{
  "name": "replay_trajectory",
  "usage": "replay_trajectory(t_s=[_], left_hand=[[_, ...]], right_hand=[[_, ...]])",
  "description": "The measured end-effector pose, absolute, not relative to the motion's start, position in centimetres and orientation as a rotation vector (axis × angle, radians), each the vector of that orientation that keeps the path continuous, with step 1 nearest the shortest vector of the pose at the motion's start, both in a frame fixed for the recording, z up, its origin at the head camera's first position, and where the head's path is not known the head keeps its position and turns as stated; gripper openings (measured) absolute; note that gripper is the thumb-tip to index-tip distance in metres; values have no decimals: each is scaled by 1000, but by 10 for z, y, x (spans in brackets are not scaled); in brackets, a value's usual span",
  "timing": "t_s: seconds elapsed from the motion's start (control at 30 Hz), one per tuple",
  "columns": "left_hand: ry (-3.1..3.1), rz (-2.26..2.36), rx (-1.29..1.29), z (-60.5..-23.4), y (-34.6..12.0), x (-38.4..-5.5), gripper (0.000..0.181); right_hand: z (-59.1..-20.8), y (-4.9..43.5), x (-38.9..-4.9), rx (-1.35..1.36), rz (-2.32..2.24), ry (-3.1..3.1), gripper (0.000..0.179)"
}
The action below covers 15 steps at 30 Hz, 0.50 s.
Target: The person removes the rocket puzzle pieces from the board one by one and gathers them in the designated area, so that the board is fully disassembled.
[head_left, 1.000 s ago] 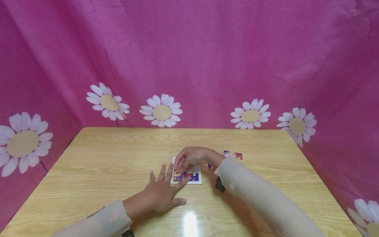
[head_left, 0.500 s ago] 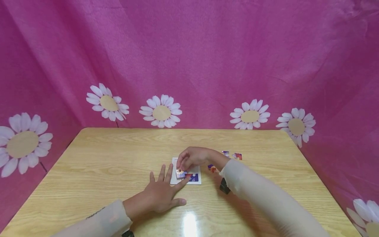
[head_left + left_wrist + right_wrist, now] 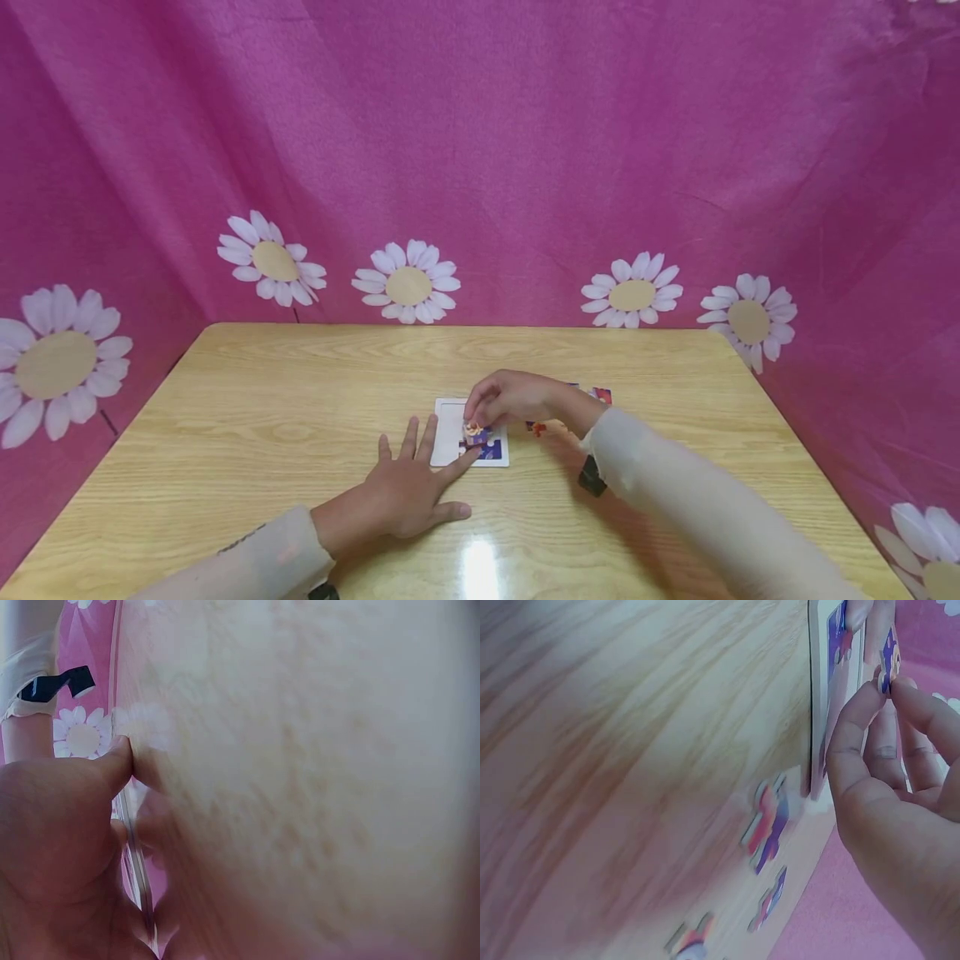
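A white-bordered puzzle tray (image 3: 444,429) lies on the table, with a purple puzzle section (image 3: 491,452) in its near right corner. My left hand (image 3: 405,493) rests with fingers spread, its index fingertip on that section; the left wrist view shows the thumb (image 3: 116,766) side of it. Over the tray, my right hand (image 3: 517,395) pinches a purple and yellow puzzle piece (image 3: 476,433) between thumb and fingers. In the right wrist view the held piece (image 3: 888,661) is seen edge-on, and the right hand hides part of the tray (image 3: 817,705).
Right of the tray lie loose puzzle pieces, among them a red and purple one (image 3: 768,823), a smaller one (image 3: 768,900) and an orange one (image 3: 694,937). The right forearm partly covers them in the head view. A pink flowered cloth (image 3: 480,167) hangs behind the wooden table (image 3: 262,400).
The right hand has lifted the puzzle piece from the tray's near left corner, tilting it, and carried it to the right. The left hand stays in place.
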<state>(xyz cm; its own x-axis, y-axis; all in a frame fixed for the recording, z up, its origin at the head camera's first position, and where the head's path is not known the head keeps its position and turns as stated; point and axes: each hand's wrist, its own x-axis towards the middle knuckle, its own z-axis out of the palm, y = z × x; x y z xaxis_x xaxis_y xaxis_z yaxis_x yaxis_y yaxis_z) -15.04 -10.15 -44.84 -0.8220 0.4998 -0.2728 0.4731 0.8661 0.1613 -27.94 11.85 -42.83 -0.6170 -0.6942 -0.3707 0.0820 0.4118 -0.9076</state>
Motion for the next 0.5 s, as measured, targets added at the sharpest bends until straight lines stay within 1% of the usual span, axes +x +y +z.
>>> replay_trajectory(t_s=[0.5], left_hand=[[2735,128,750,-449,-102,-151,75]], right_hand=[[-428,153,-272,-543,-1281,1982,12]])
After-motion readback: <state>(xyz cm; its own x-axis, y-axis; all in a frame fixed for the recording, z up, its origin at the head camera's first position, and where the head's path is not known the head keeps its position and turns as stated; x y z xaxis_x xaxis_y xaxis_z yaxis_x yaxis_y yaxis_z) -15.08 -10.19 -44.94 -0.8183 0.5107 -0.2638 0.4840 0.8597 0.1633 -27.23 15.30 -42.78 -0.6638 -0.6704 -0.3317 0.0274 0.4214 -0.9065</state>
